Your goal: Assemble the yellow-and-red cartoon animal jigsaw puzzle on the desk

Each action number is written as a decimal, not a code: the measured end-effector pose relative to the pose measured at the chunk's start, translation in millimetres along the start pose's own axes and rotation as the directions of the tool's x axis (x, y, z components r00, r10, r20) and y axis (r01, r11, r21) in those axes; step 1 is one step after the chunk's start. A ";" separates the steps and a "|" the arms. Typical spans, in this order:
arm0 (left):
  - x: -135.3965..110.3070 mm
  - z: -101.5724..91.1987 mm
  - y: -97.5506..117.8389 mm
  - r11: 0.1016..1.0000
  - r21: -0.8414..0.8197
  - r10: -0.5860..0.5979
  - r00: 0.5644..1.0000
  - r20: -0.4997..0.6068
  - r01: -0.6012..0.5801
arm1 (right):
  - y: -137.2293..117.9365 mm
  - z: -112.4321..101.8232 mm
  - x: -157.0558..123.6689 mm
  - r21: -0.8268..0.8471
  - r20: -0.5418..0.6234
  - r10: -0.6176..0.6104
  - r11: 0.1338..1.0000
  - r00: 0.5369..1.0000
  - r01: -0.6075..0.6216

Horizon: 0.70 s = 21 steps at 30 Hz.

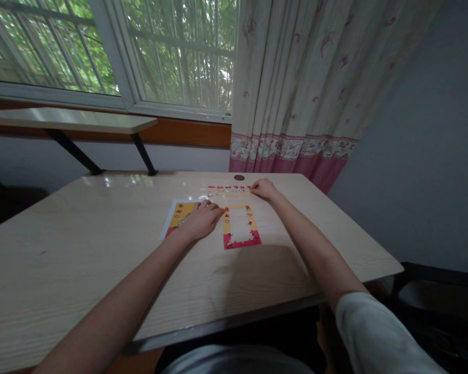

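In the head view, the person's left grip (205,218) lies partly over a flat yellow-and-red printed sheet with a pale border (181,215), its fingertips at the upper left corner of a flat yellow-and-red puzzle frame with a notched inner edge (242,244). Whether they pinch or merely rest there cannot be told. The frame sits just right of this grip, on the pale wood-grain surface (120,249).

The right grip (264,188) is bunched narrow at the right end of rows of small red and yellow jigsaw pieces (230,195); whether it holds one is too small to see. The rows run leftward from its fingertips, beyond the frame.

A sideways brush of the right grip could scatter neighbouring pieces. Uneven pressure from the left grip could skew the frame, or drag the sheet beneath its palm.
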<state>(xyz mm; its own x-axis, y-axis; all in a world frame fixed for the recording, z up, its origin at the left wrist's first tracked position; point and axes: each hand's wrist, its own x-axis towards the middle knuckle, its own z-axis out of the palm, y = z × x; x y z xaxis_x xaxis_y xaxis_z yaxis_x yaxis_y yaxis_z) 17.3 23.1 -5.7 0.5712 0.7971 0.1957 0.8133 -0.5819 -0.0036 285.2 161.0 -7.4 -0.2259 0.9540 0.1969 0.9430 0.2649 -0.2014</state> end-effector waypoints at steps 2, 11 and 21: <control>-0.1 -0.1 0.2 1.000 -0.002 -0.003 1.000 0.000 0.003 | -0.2 0.9 2.6 -0.003 0.009 0.011 1.000 1.000 -0.011; -1.3 2.9 -1.7 1.000 -0.012 0.003 1.000 -0.016 -0.003 | 0.0 5.1 6.5 -0.012 0.005 0.015 1.000 1.000 -0.015; -5.6 2.2 -0.4 1.000 -0.022 0.016 1.000 0.000 -0.016 | -46.7 8.8 -1.8 0.010 -0.008 -0.175 0.984 0.984 0.175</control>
<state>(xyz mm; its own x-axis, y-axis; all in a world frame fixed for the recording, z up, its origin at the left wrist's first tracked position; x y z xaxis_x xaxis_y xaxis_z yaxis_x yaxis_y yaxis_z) 14.0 19.3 -9.0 0.5838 0.7879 0.1959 0.8017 -0.5976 0.0146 239.4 148.2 -6.8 -0.3858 0.8916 0.2371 0.8863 0.4296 -0.1733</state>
